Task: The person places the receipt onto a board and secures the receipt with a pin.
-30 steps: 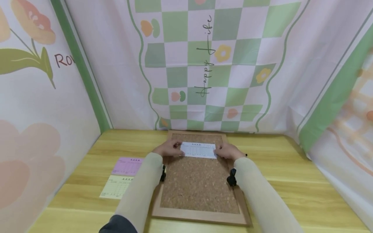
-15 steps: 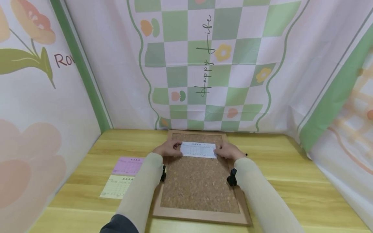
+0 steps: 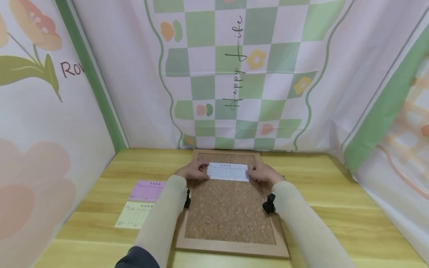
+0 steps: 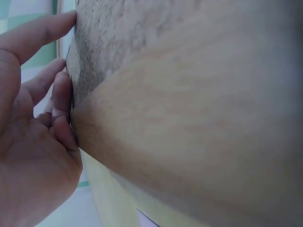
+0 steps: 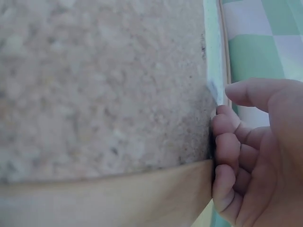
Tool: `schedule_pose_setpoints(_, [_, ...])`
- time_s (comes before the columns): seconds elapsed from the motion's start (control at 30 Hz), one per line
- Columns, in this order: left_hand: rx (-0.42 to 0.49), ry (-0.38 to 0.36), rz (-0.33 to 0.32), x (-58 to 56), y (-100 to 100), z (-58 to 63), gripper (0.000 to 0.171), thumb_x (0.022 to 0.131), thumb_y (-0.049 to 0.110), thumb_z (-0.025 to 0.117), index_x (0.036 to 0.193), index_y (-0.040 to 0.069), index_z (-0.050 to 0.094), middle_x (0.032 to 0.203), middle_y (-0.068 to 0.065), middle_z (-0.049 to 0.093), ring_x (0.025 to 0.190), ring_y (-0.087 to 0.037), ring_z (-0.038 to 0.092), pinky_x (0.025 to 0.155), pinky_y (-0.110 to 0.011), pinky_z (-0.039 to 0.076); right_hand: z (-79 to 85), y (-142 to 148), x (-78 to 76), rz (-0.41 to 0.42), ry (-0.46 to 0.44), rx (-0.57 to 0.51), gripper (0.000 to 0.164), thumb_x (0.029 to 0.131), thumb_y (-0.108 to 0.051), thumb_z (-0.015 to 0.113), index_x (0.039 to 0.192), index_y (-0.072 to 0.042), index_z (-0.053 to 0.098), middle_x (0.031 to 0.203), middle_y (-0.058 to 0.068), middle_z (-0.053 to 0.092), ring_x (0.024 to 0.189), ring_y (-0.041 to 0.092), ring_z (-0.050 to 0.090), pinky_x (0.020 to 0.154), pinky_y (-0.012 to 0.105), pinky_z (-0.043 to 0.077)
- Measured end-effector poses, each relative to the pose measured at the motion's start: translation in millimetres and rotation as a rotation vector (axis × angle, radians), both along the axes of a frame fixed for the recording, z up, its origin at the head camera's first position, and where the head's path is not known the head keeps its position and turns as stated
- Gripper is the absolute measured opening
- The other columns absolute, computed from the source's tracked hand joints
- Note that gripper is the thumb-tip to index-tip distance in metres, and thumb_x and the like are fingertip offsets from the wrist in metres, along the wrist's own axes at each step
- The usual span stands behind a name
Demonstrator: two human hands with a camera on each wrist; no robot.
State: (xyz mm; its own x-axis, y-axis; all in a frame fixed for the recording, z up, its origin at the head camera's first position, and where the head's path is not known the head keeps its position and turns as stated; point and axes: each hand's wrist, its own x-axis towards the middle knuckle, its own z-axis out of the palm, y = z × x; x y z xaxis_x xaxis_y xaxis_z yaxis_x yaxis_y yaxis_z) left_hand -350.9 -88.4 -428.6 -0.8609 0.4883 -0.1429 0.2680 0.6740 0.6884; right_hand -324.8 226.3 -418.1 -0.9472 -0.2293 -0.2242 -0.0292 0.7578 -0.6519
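Note:
A white paper form [image 3: 228,172] with a printed grid lies across the far part of a wood-framed cork board [image 3: 230,214]. My left hand [image 3: 193,170] is at its left end, thumb near the lower corner and index finger near the upper. In the left wrist view the thumb [image 4: 52,30] and index finger reach out fairly straight to the board's surface, the other fingers bent at the frame. My right hand [image 3: 264,173] pinches the form's right end; in the right wrist view a corner of the form [image 5: 214,90] lifts slightly beside the thumb [image 5: 246,92], with the other fingers curled.
Left of the board, a pink form [image 3: 145,190] and a pale yellow form [image 3: 134,215] lie on the wooden table [image 3: 338,216], partly covered by the left sleeve. Behind the table hangs a green-and-white checked curtain [image 3: 231,85]. The board's far edge stands close to it.
My right wrist and forearm have shifted slightly outward to the right. The form and my left hand stay in place.

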Motion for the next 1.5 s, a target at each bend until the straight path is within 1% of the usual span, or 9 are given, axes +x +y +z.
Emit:
schedule_pose_setpoints(0.27, [0.003,-0.016,0.016,4.4,0,3.4,0.069,0.089,0.021,0.073,0.149,0.001,0.044,0.127,-0.012,0.046,0.112,-0.023,0.04,0.1,-0.04,0.036,6.2,8,-3.5,-0.002,0.012,-0.044,0.023,0.101,-0.023,0.049,0.088,-0.004,0.053,0.076,0.009,0.056,0.065,0.019,0.051,0.059,0.032,0.044])
schedule_pose_setpoints(0.47, [-0.004,-0.016,0.025,4.7,1,4.6,0.069,0.089,0.02,0.073,0.149,0.001,0.044,0.129,-0.013,0.047,0.113,-0.024,0.041,0.101,-0.041,0.036,15.3,24,-8.3,0.017,0.074,-0.023,0.026,0.101,-0.019,0.047,0.103,0.005,0.058,0.087,0.014,0.062,0.073,0.022,0.06,0.067,0.037,0.051])
schedule_pose_setpoints(0.57, [-0.009,-0.011,0.018,3.9,2,4.4,0.068,0.09,0.021,0.073,0.149,0.002,0.044,0.129,-0.013,0.046,0.113,-0.024,0.041,0.101,-0.041,0.036,17.2,36,-11.0,0.021,0.1,0.004,0.025,0.101,-0.02,0.046,0.091,0.0,0.056,0.074,0.008,0.057,0.064,0.018,0.052,0.062,0.036,0.046])
schedule_pose_setpoints(0.73, [-0.009,-0.015,0.009,1.8,1,2.2,0.069,0.09,0.022,0.073,0.15,0.002,0.044,0.127,-0.012,0.046,0.111,-0.023,0.04,0.1,-0.04,0.037,17.6,58,-14.3,0.019,0.083,0.006,0.032,0.102,-0.023,0.044,0.072,-0.011,0.041,0.058,-0.002,0.039,0.051,0.014,0.032,0.053,0.034,0.035])
schedule_pose_setpoints(0.97, [-0.002,-0.022,0.02,2.7,0,1.2,0.07,0.089,0.022,0.074,0.149,0.001,0.044,0.124,-0.011,0.047,0.109,-0.022,0.04,0.098,-0.039,0.037,16.4,84,-12.6,0.014,0.067,0.045,0.026,0.101,-0.021,0.044,0.084,-0.004,0.054,0.061,0.0,0.048,0.052,0.015,0.039,0.056,0.035,0.04])
schedule_pose_setpoints(1.2, [0.041,-0.048,0.036,4.2,0,2.4,0.071,0.088,0.019,0.074,0.149,0.001,0.044,0.122,-0.011,0.046,0.106,-0.022,0.04,0.095,-0.036,0.036,16.6,101,-4.9,0.015,0.085,0.091,0.03,0.095,-0.017,0.049,0.066,-0.011,0.046,0.053,-0.005,0.039,0.047,0.012,0.033,0.049,0.031,0.035])
schedule_pose_setpoints(1.33, [0.054,-0.065,0.048,3.7,1,2.2,0.071,0.087,0.019,0.075,0.149,0.002,0.044,0.128,-0.011,0.047,0.11,-0.022,0.041,0.1,-0.039,0.036,15.1,109,1.8,0.003,0.054,0.135,0.027,0.097,-0.02,0.054,0.081,0.0,0.06,0.062,-0.002,0.047,0.054,0.013,0.042,0.053,0.031,0.04])
schedule_pose_setpoints(1.4, [0.055,-0.07,0.052,2.9,1,1.6,0.071,0.088,0.019,0.075,0.15,0.003,0.044,0.13,-0.011,0.047,0.111,-0.022,0.041,0.102,-0.039,0.036,14.6,112,5.4,-0.001,0.044,0.158,0.03,0.097,-0.022,0.056,0.096,0.007,0.065,0.068,0.001,0.053,0.06,0.015,0.047,0.057,0.033,0.043])
schedule_pose_setpoints(1.5, [0.049,-0.061,0.05,1.1,1,0.3,0.071,0.088,0.019,0.074,0.15,0.003,0.044,0.127,-0.011,0.048,0.109,-0.021,0.041,0.1,-0.038,0.036,12.5,115,8.3,-0.011,0.028,0.164,0.03,0.098,-0.022,0.058,0.099,0.006,0.068,0.072,0.002,0.056,0.065,0.016,0.05,0.061,0.033,0.043])
